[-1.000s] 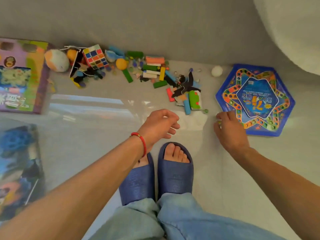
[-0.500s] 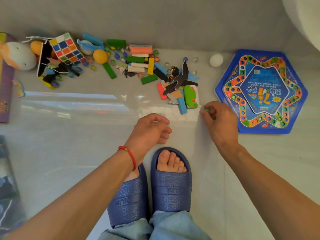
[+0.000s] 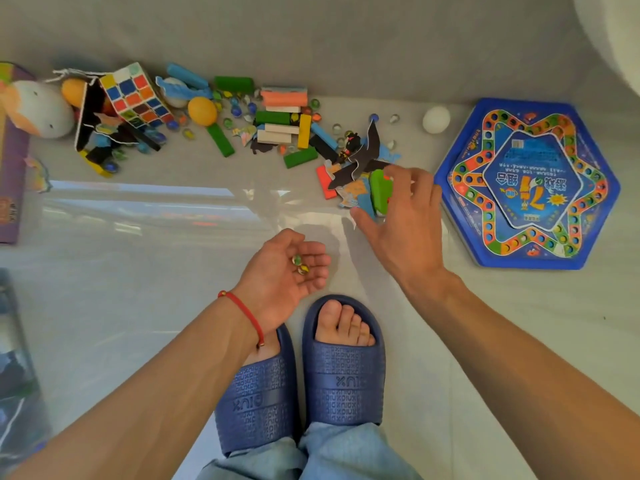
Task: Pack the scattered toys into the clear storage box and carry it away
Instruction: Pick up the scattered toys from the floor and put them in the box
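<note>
Your left hand point(image 3: 284, 271) lies palm up at centre frame, fingers loosely cupped, with two marbles point(image 3: 300, 265) resting in it. Your right hand point(image 3: 403, 220) is spread wide with nothing in it, reaching down over the green block point(image 3: 379, 192) and paper cutouts point(image 3: 360, 164) just left of the hexagonal game board point(image 3: 526, 181).

The risk is in that cupped palm: the marbles sit loose, and tilting the hand as you lean toward the pile would likely roll them off onto the smooth floor point(image 3: 138, 289). A broad grab at the cutouts could also knock nearby marbles away.

The toys lie scattered in a band across the upper frame. I count one puzzle cube point(image 3: 136, 95), two orange balls point(image 3: 202, 110), one white ball point(image 3: 436, 120) and one game board. The loose marbles on the floor are too many and too small to count surely. A clear storage box I cannot pick out with certainty.
</note>
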Motion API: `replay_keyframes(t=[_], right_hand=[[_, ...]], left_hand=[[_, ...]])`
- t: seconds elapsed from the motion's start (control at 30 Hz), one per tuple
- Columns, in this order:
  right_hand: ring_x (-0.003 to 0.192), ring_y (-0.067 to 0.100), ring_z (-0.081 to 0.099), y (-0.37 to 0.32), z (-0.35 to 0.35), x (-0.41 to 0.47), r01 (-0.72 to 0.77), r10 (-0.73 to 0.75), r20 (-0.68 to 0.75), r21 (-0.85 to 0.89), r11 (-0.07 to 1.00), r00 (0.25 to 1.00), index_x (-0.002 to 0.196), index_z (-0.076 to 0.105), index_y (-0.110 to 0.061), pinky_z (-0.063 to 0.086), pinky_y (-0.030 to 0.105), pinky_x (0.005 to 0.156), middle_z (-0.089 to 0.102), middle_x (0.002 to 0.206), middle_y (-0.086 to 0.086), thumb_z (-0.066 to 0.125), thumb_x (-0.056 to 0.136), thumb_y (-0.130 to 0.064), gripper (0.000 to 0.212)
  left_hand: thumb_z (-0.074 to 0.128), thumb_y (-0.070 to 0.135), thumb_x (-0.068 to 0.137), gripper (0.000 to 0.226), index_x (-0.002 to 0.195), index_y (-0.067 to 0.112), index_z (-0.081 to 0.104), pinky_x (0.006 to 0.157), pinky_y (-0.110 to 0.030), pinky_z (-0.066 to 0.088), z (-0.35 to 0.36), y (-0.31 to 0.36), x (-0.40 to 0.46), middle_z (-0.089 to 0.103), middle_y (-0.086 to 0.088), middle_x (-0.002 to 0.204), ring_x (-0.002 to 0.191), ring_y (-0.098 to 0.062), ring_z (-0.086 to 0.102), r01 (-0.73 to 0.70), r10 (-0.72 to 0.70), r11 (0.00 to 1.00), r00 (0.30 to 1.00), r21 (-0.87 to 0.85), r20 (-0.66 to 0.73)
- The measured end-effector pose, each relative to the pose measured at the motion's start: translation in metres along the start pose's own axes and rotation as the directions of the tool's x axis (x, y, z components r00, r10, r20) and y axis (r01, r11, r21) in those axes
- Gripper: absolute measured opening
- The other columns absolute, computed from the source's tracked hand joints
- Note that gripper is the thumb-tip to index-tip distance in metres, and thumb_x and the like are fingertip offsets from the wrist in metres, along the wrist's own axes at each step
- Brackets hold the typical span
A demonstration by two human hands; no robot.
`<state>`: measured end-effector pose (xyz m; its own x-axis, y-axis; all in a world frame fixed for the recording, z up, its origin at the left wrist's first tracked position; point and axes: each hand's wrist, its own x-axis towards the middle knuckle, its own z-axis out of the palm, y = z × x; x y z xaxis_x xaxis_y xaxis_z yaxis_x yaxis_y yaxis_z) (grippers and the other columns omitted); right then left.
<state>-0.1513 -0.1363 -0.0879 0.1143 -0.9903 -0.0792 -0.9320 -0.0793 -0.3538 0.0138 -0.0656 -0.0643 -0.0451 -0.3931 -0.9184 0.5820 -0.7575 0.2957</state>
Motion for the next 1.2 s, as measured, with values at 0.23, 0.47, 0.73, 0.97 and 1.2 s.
replay_keyframes(t=[0.23,0.47,0.73,0.97,1.2], right_hand=[[0.119,0.031,0.041,0.018,0.023,0.008,-0.011,0.014,0.063,-0.038,0.999,0.998,0.147,0.032,-0.016,0.05,0.041,0.092,0.04,0.13,0.014,0.069,0.089,-0.036,0.071],[0.132,0.027,0.037,0.017,0.007,-0.013,-0.185,0.165,0.097,0.256,0.949,0.981,0.152,0.027,-0.014,0.04,0.038,0.107,0.035,0.141,0.011,0.066,0.091,-0.036,0.075],[0.116,0.017,0.044,-0.047,-0.008,-0.06,0.18,-0.262,0.261,0.299,0.937,0.929,0.149,0.037,-0.021,0.04,0.036,0.097,0.049,0.124,-0.003,0.061,0.082,-0.054,0.079],[0.127,0.027,0.042,-0.02,0.005,0.028,0.151,-0.155,0.06,0.063,0.987,0.986,0.141,0.043,-0.013,0.043,0.042,0.104,0.044,0.138,0.011,0.063,0.089,-0.05,0.067],[0.138,0.041,0.032,-0.018,0.033,0.053,0.116,-0.107,0.053,-0.204,0.972,0.993,0.147,0.035,-0.009,0.036,0.05,0.112,0.04,0.146,0.019,0.053,0.09,-0.063,0.08]], left_hand=[[0.05,0.022,0.091,0.023,0.081,0.006,0.064,0.068,-0.032,0.052,-0.007,0.002,0.005,0.066,-0.012,0.08,0.067,-0.022,0.06,-0.023,0.023,1.0,1.0,-0.015,0.013],[0.052,0.023,0.091,0.027,0.097,0.002,0.069,0.077,-0.035,0.055,0.003,0.001,0.006,0.066,-0.013,0.087,0.077,-0.023,0.062,-0.035,0.036,0.999,0.999,-0.03,0.037],[0.047,0.04,0.093,0.047,0.078,0.004,0.071,0.06,-0.03,0.058,0.012,0.001,0.01,0.068,-0.014,0.071,0.062,-0.025,0.068,0.078,-0.036,0.952,0.989,-0.297,0.143],[0.045,0.033,0.092,0.041,0.094,-0.001,0.067,0.074,-0.036,0.048,-0.011,0.006,0.011,0.061,-0.018,0.087,0.077,-0.031,0.059,0.087,-0.044,0.899,0.993,-0.43,0.109],[0.047,0.033,0.092,0.039,0.09,-0.001,0.067,0.077,-0.038,0.048,-0.02,0.006,0.011,0.063,-0.019,0.086,0.078,-0.033,0.06,0.065,-0.013,0.882,0.993,-0.467,0.115]])
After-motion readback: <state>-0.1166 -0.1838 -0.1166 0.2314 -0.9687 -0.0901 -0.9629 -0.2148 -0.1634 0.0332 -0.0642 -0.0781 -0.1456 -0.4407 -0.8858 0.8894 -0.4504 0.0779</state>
